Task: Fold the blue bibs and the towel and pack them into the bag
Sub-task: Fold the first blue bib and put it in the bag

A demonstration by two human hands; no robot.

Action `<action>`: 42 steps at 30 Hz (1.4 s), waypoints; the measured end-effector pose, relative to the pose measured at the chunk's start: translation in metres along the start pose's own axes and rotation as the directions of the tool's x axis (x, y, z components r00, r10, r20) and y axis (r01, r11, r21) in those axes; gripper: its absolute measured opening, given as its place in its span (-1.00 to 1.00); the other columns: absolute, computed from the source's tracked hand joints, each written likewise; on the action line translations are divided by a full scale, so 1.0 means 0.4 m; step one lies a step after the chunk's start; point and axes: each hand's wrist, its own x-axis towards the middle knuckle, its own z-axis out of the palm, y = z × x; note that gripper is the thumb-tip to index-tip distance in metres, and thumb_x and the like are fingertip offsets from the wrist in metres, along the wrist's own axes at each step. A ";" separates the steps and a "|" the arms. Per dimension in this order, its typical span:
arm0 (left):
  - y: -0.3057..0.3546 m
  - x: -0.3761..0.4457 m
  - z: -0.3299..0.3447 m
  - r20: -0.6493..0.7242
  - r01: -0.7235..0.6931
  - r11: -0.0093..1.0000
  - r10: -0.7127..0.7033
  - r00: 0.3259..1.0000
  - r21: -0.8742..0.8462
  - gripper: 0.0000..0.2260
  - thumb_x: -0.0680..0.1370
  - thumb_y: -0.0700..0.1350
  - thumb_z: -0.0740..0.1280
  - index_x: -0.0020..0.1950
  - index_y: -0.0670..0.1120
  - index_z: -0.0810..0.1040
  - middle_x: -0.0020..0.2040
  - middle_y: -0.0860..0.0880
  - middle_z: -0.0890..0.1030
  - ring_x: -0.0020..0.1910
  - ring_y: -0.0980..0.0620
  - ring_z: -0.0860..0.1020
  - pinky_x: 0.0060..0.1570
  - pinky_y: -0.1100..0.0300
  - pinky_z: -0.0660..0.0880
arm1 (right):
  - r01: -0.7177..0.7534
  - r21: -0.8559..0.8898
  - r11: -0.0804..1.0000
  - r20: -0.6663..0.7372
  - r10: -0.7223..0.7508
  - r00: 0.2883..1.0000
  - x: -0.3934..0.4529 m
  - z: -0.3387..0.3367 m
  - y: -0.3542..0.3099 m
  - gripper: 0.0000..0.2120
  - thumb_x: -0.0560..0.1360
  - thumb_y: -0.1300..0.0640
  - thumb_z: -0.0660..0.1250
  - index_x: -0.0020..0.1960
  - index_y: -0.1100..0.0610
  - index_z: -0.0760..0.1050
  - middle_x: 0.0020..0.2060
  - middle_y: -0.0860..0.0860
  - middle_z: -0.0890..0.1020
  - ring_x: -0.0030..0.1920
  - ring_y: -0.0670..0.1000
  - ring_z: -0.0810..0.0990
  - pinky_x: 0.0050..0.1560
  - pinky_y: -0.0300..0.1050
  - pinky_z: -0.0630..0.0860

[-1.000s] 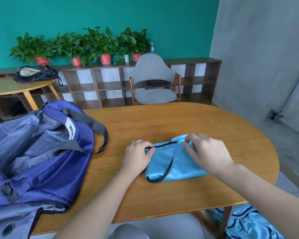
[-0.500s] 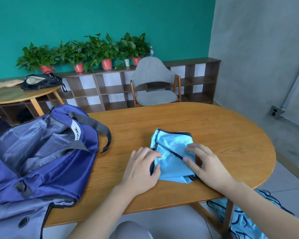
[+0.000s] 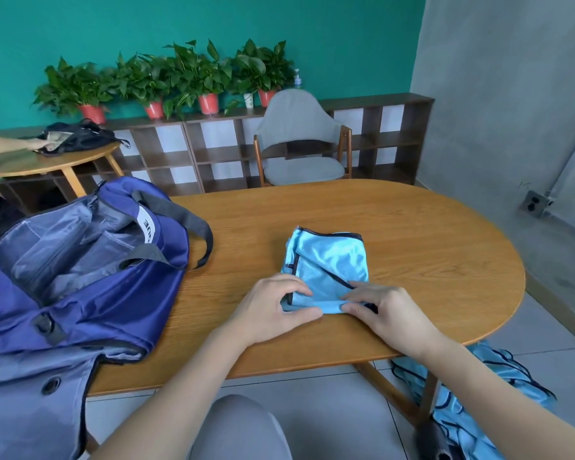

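Note:
A light blue bib (image 3: 329, 260) with dark trim lies folded into a small square on the wooden table (image 3: 429, 247). My left hand (image 3: 273, 310) pinches its near left corner. My right hand (image 3: 382, 310) pinches the rolled near edge on the right. A large blue and grey bag (image 3: 77, 277) lies unzipped on the table's left side, its grey lining showing. More light blue bibs (image 3: 472, 393) sit in a heap on the floor under the table's right end. No towel is in view.
A grey chair (image 3: 299, 141) stands behind the table before a low shelf with potted plants (image 3: 180, 74). At far left another person's hand (image 3: 0, 144) rests on a round side table by a black bag (image 3: 77, 137).
The bib went from a wide bundle to a compact square turned toward me. Both hands slid from its top to its near edge and now pinch it.

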 end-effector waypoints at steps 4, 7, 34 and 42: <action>-0.008 0.002 0.015 -0.004 -0.001 0.998 0.001 1.000 0.069 -0.56 0.41 0.26 0.53 0.17 0.06 0.66 0.23 0.23 0.61 0.32 0.36 0.45 0.36 0.24 0.41 | -0.010 0.006 1.000 -0.116 0.011 0.993 -0.002 -0.004 -0.002 -0.87 0.61 0.09 0.36 0.03 0.09 0.67 0.09 -0.17 0.65 0.17 -0.19 0.57 0.24 -0.26 0.44; -0.017 0.004 0.018 -0.095 -0.073 0.994 0.081 0.992 0.078 -0.82 0.52 0.05 0.50 0.06 0.02 0.65 0.23 0.22 0.62 0.42 0.33 0.39 0.44 0.11 0.35 | 0.018 0.031 0.999 -0.107 -0.015 0.994 -0.005 -0.008 -0.010 -0.85 0.63 0.01 0.29 0.00 0.05 0.59 0.10 -0.22 0.57 0.19 -0.17 0.55 0.24 -0.29 0.42; -0.013 0.001 0.003 -0.333 0.115 0.979 -0.165 0.928 -0.166 -0.71 0.61 0.14 0.29 -0.28 0.08 0.44 -0.37 0.08 0.46 -0.26 0.11 0.46 -0.25 0.17 0.30 | -0.174 0.215 0.961 -0.117 0.202 0.972 0.039 -0.010 -0.019 -0.72 0.55 -0.22 0.26 -0.13 -0.02 0.53 -0.44 -0.08 0.49 -0.40 -0.10 0.43 -0.33 -0.26 0.34; -0.021 0.022 -0.004 -0.333 0.264 0.962 -0.273 0.903 -0.075 -0.57 0.49 0.12 0.49 0.31 0.22 0.44 0.18 0.23 0.49 0.22 0.18 0.43 0.24 0.11 0.36 | -0.322 0.050 0.946 -0.245 0.324 0.914 0.058 0.009 -0.005 -0.69 0.58 -0.14 0.34 0.15 0.05 0.40 -0.13 -0.08 0.57 -0.21 -0.07 0.56 -0.22 -0.15 0.42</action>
